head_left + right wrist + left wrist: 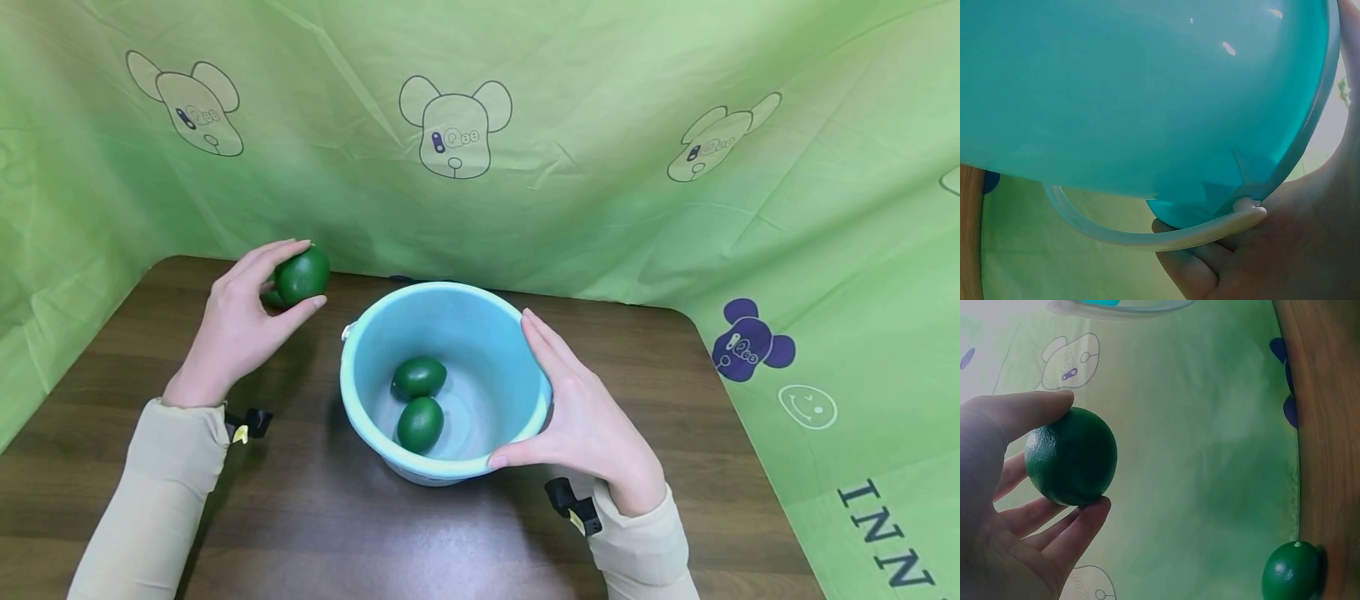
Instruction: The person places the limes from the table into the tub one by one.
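Note:
A green lime (302,275) is pinched between the thumb and fingertips of my left hand (238,321), raised over the back left of the table. Behind it, a second lime (1291,572) lies on the tabletop, mostly hidden by the hand in the head view. My right hand (588,408) grips the right side of a light blue bucket (444,469), thumb at the near rim and fingers along the outside. Inside the upright bucket, two more limes (420,377) touch each other on its floor, left of centre. The bucket's pale handle (1141,240) hangs by the right hand.
The brown wooden table (315,533) has rounded back corners. Green cloth (570,225) with printed cartoon heads hangs behind it and along both sides. A small black camera (573,507) is strapped at each wrist, by the pale sleeves (645,542).

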`<state>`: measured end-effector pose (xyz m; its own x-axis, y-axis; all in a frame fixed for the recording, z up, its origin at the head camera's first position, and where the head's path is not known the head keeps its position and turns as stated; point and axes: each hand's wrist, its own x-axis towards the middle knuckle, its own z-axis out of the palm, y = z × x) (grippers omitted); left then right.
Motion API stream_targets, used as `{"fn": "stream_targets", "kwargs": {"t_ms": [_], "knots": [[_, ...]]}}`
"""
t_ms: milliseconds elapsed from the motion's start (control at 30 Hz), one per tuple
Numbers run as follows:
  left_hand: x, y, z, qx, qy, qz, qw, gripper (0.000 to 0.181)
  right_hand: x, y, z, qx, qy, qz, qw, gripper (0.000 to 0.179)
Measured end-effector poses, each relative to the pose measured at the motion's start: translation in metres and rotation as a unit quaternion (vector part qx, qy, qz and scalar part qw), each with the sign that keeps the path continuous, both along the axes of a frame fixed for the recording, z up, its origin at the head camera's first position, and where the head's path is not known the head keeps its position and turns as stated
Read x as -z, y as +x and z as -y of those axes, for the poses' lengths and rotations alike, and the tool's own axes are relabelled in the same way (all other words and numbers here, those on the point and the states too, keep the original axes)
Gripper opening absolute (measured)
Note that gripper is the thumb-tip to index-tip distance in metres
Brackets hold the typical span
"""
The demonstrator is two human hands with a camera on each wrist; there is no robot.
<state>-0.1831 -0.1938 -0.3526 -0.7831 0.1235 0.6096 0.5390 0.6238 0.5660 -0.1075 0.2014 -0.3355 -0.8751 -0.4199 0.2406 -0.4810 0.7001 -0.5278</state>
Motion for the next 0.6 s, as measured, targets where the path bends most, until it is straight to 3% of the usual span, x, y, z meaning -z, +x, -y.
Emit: {"fn": "stream_targets", "kwargs": {"t_ms": [600], "knots": [[-0.005, 0.0052, -0.0052, 0.01, -0.001, -0.013, 0.9999, 0.067, 0.0014, -0.0007, -0.0008, -0.001, 0.0, -0.001, 1.0, 0.144]]}}
